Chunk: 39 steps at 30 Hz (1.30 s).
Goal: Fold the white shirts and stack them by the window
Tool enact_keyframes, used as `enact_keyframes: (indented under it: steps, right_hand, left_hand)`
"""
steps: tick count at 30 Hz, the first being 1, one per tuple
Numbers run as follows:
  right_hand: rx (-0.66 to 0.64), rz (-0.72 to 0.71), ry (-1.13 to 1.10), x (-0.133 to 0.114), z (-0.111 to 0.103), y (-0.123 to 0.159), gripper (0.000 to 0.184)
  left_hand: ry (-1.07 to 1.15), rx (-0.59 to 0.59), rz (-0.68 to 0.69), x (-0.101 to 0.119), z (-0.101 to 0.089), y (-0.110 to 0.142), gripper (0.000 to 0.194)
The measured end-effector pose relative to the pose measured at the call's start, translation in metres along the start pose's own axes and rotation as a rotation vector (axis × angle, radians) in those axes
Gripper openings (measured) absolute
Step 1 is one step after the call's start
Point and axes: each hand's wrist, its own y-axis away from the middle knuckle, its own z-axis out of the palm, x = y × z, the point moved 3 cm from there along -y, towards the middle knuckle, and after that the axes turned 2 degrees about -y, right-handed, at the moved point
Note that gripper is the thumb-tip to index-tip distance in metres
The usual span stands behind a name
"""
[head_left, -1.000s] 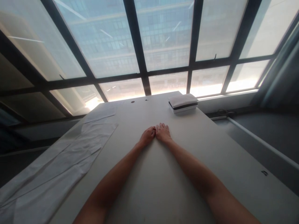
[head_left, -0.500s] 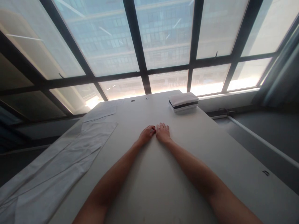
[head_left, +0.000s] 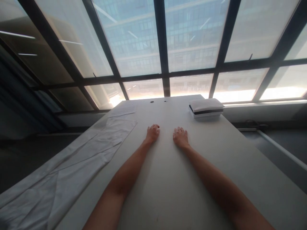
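Note:
My left hand (head_left: 153, 133) rests over the white table (head_left: 155, 179) with its fingers curled in. Whether anything lies inside those fingers is hidden. A short gap to the right, my right hand (head_left: 180, 136) lies palm down on the table top, its fingers a little apart and nothing visible in it. Beyond it, to the far right, sits a stack of white folded material (head_left: 206, 107) with a dark layer in it. White cloth (head_left: 83, 159) is spread along the table's left side, apart from my left hand.
Large windows with dark frames (head_left: 163, 48) stand behind the table's far end. Two small dark marks, one a round spot (head_left: 152, 102), show near that end. A white bar (head_left: 283, 148) runs beside the table on the right. A dark curtain (head_left: 21, 92) hangs at left.
My hands were together, touching; now they are apart, with a gap between them. The view has turned left, so the table and windows sit further right.

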Motion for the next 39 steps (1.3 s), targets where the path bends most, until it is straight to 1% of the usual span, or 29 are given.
enact_keyframes:
  steps: [2,4,6,7,9,10,12,13,14,16,18,20,22,28,31,35,39]
  right_hand:
    - [0.003,-0.004,0.002,-0.001,0.001,0.0,0.052]
    - [0.022,-0.011,0.013,-0.003,0.001,0.002,0.053]
    - [0.043,-0.021,0.028,-0.005,0.001,0.003,0.054]
    - [0.05,-0.025,0.034,-0.007,0.001,0.004,0.055]
    - [0.05,-0.034,0.041,-0.009,0.0,0.005,0.055]
    - [0.047,-0.04,0.042,-0.009,0.0,0.005,0.055]
    - [0.041,-0.053,0.044,-0.01,-0.001,0.006,0.054]
    - [0.041,-0.058,0.044,-0.011,-0.001,0.006,0.054]
    - [0.043,-0.06,0.045,-0.011,-0.001,0.006,0.054]
    - [0.047,-0.06,0.044,-0.01,-0.001,0.006,0.054]
    - [0.044,-0.064,0.04,-0.009,0.0,0.006,0.055]
    - [0.035,-0.07,0.036,-0.008,0.001,0.006,0.055]
    - [0.029,-0.076,0.035,-0.005,0.001,0.005,0.055]
    - [0.017,-0.085,0.063,0.0,0.002,0.006,0.054]
    - [0.027,-0.088,0.062,0.0,0.001,0.007,0.053]
    - [0.024,-0.086,0.072,-0.003,-0.001,0.009,0.052]
    - [0.02,-0.089,0.075,-0.003,-0.002,0.009,0.052]
  left_hand:
    - [-0.102,0.077,-0.151,-0.031,-0.018,0.004,0.033]
    - [-0.237,0.134,-0.319,-0.063,-0.038,0.015,0.041]
    - [-0.295,0.161,-0.399,-0.092,-0.06,0.034,0.048]
    - [-0.368,0.143,-0.403,-0.106,-0.072,0.045,0.052]
    - [-0.4,0.089,-0.376,-0.135,-0.097,0.071,0.057]
    - [-0.424,-0.018,-0.314,-0.15,-0.109,0.085,0.061]
    - [-0.415,-0.147,-0.28,-0.186,-0.135,0.116,0.067]
    - [-0.403,-0.265,-0.231,-0.203,-0.145,0.132,0.071]
    - [-0.396,-0.344,-0.208,-0.22,-0.156,0.149,0.073]
    - [-0.4,-0.381,-0.194,-0.246,-0.174,0.182,0.071]
    - [-0.434,-0.336,-0.218,-0.259,-0.185,0.21,0.066]
    - [-0.462,-0.273,-0.231,-0.26,-0.189,0.228,0.063]
    - [-0.475,-0.241,-0.231,-0.255,-0.187,0.236,0.061]
    - [-0.491,-0.257,-0.228,-0.244,-0.175,0.233,0.061]
    - [-0.509,-0.263,-0.22,-0.235,-0.166,0.233,0.061]
    - [-0.523,-0.244,-0.201,-0.208,-0.147,0.234,0.058]
    - [-0.511,-0.198,-0.186,-0.169,-0.128,0.233,0.056]
